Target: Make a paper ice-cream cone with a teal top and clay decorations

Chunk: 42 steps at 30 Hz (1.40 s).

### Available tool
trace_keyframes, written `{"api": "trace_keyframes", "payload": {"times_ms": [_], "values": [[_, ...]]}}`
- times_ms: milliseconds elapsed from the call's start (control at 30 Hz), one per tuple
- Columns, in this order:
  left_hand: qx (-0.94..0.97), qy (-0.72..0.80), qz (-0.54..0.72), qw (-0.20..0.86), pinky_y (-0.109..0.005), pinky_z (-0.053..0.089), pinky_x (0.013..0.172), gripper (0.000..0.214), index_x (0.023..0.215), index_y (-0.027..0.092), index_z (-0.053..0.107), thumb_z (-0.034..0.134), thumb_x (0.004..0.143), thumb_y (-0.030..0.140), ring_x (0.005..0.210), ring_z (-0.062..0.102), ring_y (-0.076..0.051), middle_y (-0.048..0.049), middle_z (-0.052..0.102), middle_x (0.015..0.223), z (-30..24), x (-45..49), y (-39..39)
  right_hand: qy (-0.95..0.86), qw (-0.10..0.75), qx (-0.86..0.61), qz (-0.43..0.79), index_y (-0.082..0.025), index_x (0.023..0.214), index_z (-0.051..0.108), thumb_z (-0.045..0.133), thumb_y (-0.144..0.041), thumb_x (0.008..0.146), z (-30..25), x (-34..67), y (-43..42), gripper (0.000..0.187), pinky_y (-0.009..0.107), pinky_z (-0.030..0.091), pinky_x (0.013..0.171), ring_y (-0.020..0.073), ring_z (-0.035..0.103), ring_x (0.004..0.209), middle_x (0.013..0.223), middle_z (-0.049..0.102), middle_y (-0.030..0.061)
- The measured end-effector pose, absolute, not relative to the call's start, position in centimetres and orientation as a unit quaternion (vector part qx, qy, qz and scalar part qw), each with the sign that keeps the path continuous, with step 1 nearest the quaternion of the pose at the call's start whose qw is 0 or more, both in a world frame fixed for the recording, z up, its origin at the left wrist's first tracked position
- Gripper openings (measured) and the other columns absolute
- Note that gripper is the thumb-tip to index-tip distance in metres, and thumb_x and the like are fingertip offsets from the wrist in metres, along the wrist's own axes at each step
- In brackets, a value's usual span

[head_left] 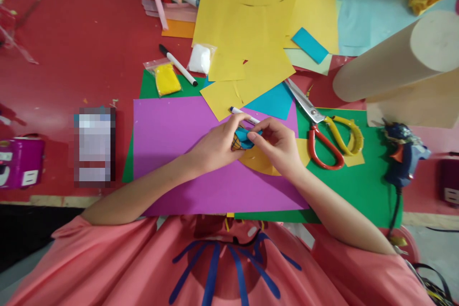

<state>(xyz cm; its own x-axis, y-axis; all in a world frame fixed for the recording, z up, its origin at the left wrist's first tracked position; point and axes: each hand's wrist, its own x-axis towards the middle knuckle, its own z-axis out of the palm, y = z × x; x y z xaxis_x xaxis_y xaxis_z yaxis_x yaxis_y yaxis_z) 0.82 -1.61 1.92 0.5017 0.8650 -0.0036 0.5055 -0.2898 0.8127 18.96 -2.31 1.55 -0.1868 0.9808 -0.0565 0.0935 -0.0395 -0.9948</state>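
Observation:
My left hand (217, 143) and my right hand (278, 146) meet over a purple paper sheet (179, 153), both pinched on a small blue and orange paper piece (242, 137). The orange part has dark lines drawn on it. A white marker (245, 114) lies just beyond my fingers. Under my right hand rests a curved orange-yellow paper cutout (260, 161). Red and yellow scissors (324, 131) lie to the right on a green sheet (358, 186).
Yellow paper sheets (251, 24) and blue scraps (270, 101) lie beyond. A black-capped marker (178, 65), bags of yellow clay (167, 79) and white clay (199, 58), a blue glue gun (403, 153), a cardboard roll (390, 57), a purple box (19, 162).

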Motion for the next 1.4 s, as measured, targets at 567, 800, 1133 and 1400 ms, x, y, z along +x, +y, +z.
{"api": "trace_keyframes", "payload": {"times_ms": [567,800,1133,1400], "values": [[0.756,0.457,0.243,0.401,-0.03,0.055,0.093,0.054,0.126,0.02,0.052,0.075,0.077,0.019,0.111,0.067,-0.021,-0.0082,0.067,0.124,1.8,0.93,-1.34,-0.566,0.423,-0.497,0.503,-0.02,0.074,0.055,0.061,-0.022,0.078,1.83,19.13,-2.13,0.008,0.025,0.037,0.053,0.0083,0.045,0.058,0.068,0.054,-0.0034],[0.801,0.411,0.215,0.379,-0.036,0.052,0.098,0.037,0.118,0.02,0.054,0.064,0.083,0.014,0.115,0.064,-0.023,-0.008,0.067,0.119,1.74,1.07,-1.32,-0.584,0.424,-0.478,0.5,-0.021,0.084,0.054,0.065,-0.025,0.081,1.77,18.94,-2.23,0.012,0.024,0.039,0.053,0.0076,0.046,0.058,0.074,0.056,-0.0033],[0.776,0.427,0.249,0.392,-0.033,0.054,0.09,0.04,0.118,0.021,0.048,0.066,0.082,0.017,0.109,0.065,-0.021,-0.0076,0.065,0.118,1.54,1.41,-1.74,-0.549,0.479,-0.476,0.493,-0.023,0.09,0.054,0.075,-0.032,0.082,1.69,18.54,-2.91,0.024,0.023,0.044,0.055,0.0084,0.053,0.06,0.072,0.055,-0.005],[0.728,0.445,0.27,0.445,-0.03,0.054,0.085,0.038,0.115,0.019,0.048,0.064,0.082,0.026,0.099,0.065,-0.018,-0.0057,0.065,0.11,2.32,1.27,-1.57,-0.601,0.467,-0.39,0.518,-0.025,0.114,0.054,0.067,-0.032,0.089,1.34,19.0,-2.87,0.029,0.028,0.053,0.068,0.0118,0.06,0.078,0.107,0.067,0.0041]]}}
